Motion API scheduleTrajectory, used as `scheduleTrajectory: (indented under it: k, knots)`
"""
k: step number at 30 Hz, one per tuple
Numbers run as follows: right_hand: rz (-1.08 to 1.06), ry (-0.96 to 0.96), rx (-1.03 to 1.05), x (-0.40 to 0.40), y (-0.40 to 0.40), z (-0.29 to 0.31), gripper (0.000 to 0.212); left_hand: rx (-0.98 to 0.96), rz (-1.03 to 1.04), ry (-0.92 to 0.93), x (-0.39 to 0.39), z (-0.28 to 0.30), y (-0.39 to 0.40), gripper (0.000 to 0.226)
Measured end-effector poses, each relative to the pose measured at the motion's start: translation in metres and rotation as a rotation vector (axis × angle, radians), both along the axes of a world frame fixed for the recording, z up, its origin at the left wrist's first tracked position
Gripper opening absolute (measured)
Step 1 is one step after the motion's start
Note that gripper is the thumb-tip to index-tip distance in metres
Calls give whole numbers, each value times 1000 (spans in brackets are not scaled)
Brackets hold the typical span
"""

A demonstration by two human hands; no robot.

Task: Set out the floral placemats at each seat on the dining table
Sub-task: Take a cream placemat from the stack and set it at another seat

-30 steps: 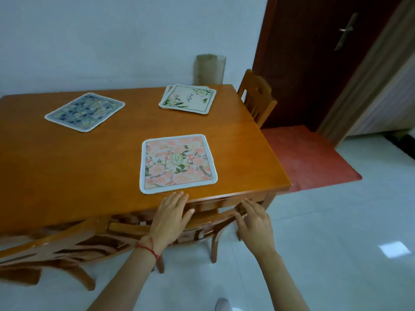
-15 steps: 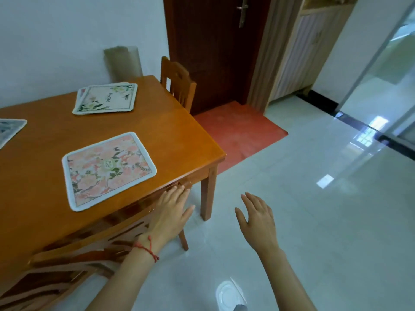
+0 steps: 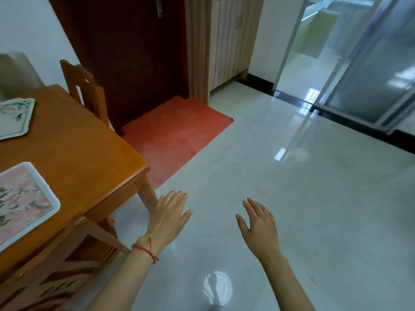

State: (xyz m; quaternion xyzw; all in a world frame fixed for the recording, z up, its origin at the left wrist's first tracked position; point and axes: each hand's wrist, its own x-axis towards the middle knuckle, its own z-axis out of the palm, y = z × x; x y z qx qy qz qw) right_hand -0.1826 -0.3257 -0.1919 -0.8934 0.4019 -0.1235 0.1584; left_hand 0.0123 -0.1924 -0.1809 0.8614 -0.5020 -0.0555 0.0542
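Before you, the dining table shows varnished orange wood with a soft sheen; beside it, glossy pale floor tiles mirror the light, a matt red doormat lies flat, and the floral placemat looks like woven cloth.

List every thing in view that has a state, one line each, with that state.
left hand: open, fingers straight, holding nothing
right hand: open, fingers spread, holding nothing
pink floral placemat: flat on the table, partly out of frame
white floral placemat: flat on the table
dark wooden door: closed
far chair: pushed in at the table's end
near chair: tucked under the table
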Motion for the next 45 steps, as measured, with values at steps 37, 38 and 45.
scheduleTrajectory:
  k: [37, 38, 45]
  knots:
    - [92, 137, -9, 245, -370, -29, 65, 37, 23, 72, 237, -58, -357, 51]
    - [123, 136, -13, 257, -383, -30, 65, 32, 48, 74, 245, -59, -366, 51]
    - [358, 135, -44, 340, -466, -32, 62, 27, 242, 113, 297, -62, -418, 62]
